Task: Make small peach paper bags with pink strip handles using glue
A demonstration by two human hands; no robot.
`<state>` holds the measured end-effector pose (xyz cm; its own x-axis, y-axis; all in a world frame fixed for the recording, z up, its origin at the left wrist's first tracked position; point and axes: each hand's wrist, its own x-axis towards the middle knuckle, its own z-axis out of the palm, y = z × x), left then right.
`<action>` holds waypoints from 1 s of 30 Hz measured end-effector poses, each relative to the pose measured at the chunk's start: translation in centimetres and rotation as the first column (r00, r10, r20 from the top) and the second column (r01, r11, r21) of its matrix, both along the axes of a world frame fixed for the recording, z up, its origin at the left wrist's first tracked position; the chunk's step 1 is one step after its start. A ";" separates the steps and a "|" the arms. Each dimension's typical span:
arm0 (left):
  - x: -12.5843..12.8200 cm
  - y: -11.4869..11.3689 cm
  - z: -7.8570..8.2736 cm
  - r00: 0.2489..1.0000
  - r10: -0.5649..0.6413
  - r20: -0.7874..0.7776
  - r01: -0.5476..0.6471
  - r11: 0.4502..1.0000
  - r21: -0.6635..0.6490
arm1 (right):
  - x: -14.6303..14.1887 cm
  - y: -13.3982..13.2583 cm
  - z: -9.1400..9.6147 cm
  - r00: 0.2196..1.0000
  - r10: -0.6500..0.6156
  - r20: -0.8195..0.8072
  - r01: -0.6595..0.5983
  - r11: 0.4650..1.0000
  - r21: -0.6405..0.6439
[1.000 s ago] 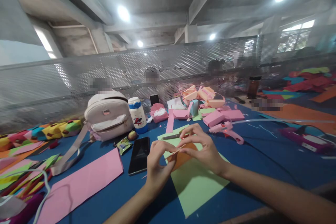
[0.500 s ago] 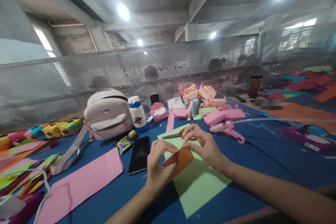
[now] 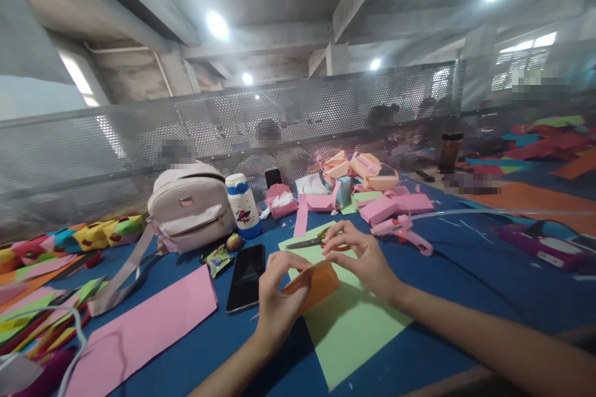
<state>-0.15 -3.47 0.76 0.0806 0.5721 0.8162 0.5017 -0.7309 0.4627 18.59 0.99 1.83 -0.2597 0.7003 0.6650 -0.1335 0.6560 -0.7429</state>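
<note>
Between my two hands is a small piece of orange paper [image 3: 321,288], folded, raised over a light green sheet [image 3: 356,332]. My left hand [image 3: 282,288] pinches its left side between thumb and fingers. The thumb and fingertips of my right hand [image 3: 358,254] close on its upper right edge. Scissors [image 3: 305,242] lie on the green sheet just beyond, their handles partly hidden behind my right fingers. A pink glue gun [image 3: 403,232] with a small red light rests on the blue table to the right. Left of my left hand lies a black phone [image 3: 246,279].
A large pink sheet [image 3: 149,329] lies at left, near a pale backpack [image 3: 190,208], a bottle [image 3: 244,206] and a snack packet [image 3: 218,260]. Folded pink paper pieces [image 3: 395,206] lie along the back. A perforated metal screen [image 3: 298,99] borders the table, with people beyond.
The orange paper has tilted flatter and dropped slightly between my hands. Both hands keep their pinch on it, and the view has shifted a little.
</note>
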 end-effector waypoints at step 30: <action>-0.1 0.2 0.3 0.995 0.016 0.100 -0.006 0.995 -0.097 | 0.0 0.8 -0.1 0.993 -0.102 -0.062 0.092 0.984 -0.150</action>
